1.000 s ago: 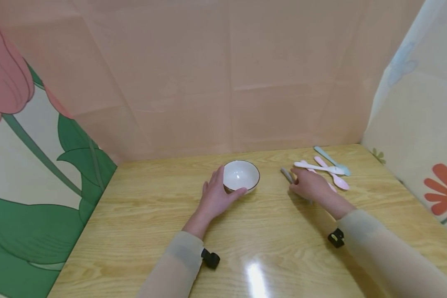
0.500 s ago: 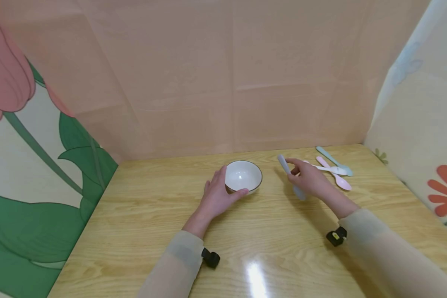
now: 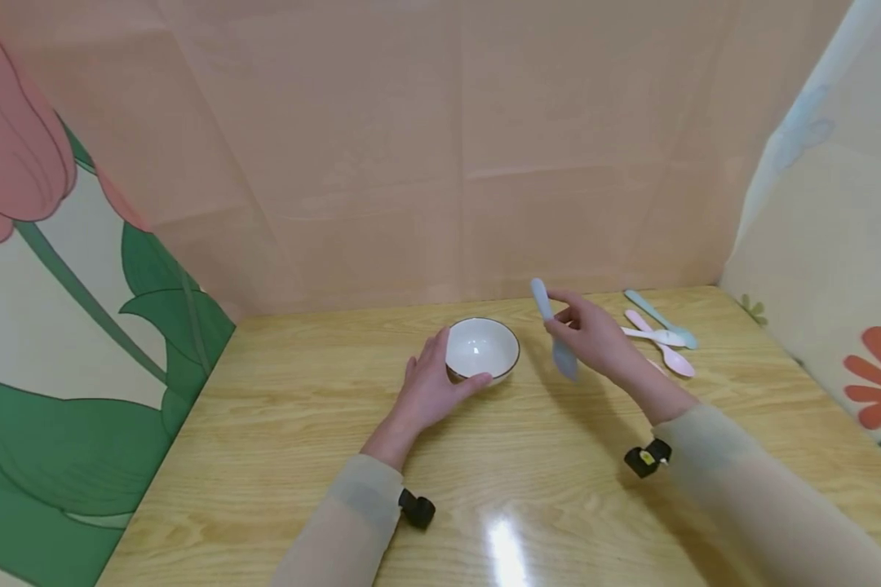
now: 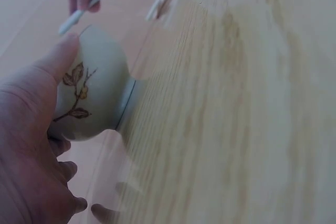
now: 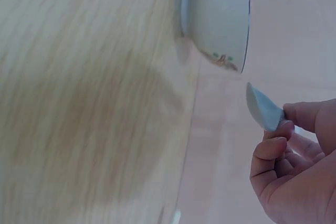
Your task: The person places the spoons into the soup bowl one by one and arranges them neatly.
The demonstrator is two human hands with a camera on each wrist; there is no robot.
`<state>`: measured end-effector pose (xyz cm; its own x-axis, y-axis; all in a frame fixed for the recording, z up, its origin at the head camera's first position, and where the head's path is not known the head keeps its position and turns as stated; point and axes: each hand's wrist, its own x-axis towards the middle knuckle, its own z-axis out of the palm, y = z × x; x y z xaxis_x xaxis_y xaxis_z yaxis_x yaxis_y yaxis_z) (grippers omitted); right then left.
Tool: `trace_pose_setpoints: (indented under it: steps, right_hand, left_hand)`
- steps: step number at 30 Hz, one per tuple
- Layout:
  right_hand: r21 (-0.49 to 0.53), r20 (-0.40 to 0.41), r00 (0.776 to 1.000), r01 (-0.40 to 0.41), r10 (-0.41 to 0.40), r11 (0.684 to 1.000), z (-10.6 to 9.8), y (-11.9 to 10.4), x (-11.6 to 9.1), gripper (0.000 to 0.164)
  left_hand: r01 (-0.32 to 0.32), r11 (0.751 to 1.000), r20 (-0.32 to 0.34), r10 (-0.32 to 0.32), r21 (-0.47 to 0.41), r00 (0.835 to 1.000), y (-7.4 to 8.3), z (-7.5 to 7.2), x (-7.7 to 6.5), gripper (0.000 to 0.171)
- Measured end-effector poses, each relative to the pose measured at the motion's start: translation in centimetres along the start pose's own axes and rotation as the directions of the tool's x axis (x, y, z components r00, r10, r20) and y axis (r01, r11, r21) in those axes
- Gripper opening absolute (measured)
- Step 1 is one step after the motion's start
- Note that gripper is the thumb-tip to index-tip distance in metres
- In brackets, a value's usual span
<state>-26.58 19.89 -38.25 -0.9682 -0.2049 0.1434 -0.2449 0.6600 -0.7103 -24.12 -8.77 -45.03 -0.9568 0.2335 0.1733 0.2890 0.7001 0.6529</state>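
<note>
A white bowl [image 3: 488, 346] with a dark rim stands upright on the wooden table; a brown leaf sprig shows on its outer wall in the left wrist view. My left hand [image 3: 427, 385] holds its left side, thumb at the near rim and fingers spread round the far side. Just right of the bowl, my right hand [image 3: 593, 336] pinches a pale blue-grey spoon [image 3: 564, 361] by the handle, above the table. The spoon's head [image 5: 262, 109] points down, its handle end up. In the right wrist view the head is close to the bowl's rim, apart from it.
Several spoons lie crossed at the back right: a blue-green spoon [image 3: 684, 336], a white spoon [image 3: 664, 337] and a pink spoon [image 3: 679, 363] among them. A pinkish backdrop [image 3: 352, 196] rises behind the table [image 3: 301, 489], with printed flower panels at both sides.
My right hand has lifted the blue-grey spoon off the table and carried it left toward the bowl, tipping it more upright. My left hand stays at the bowl.
</note>
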Motion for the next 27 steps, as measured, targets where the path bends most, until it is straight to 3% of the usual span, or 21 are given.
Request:
trace_pose_setpoints:
  steps: [13, 27]
  right_hand:
    - [0.109, -0.112, 0.993, 0.055, -0.043, 0.993, 1.6, -2.7, 2.1, 0.053]
    - [0.158, -0.103, 0.993, 0.078, -0.062, 0.984, 3.7, -4.3, 4.0, 0.052]
  left_hand:
    - [0.014, 1.000, 0.006, -0.014, 0.013, 1.000, -0.2, 0.2, 0.2, 0.115]
    - [0.005, 1.000, 0.001, -0.005, 0.006, 1.000, -0.3, 0.2, 0.2, 0.113]
